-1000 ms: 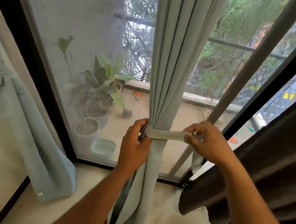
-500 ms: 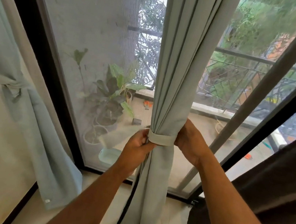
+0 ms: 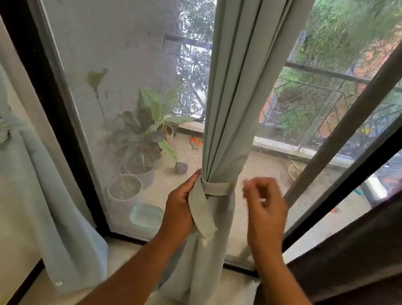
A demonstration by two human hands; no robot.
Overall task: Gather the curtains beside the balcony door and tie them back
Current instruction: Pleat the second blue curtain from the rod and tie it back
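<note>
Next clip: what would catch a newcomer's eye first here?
The gathered pale curtain hangs centre frame, cinched by a matching tie-back band. The left hand grips the band's loose end at the curtain's left edge; the right hand hovers just right, blurred. Potted plants sit outside the screen.

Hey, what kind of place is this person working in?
Most likely a room in a home, at a balcony door: pale curtains hang over a screened sliding door, with potted plants and a railing outside.
</note>
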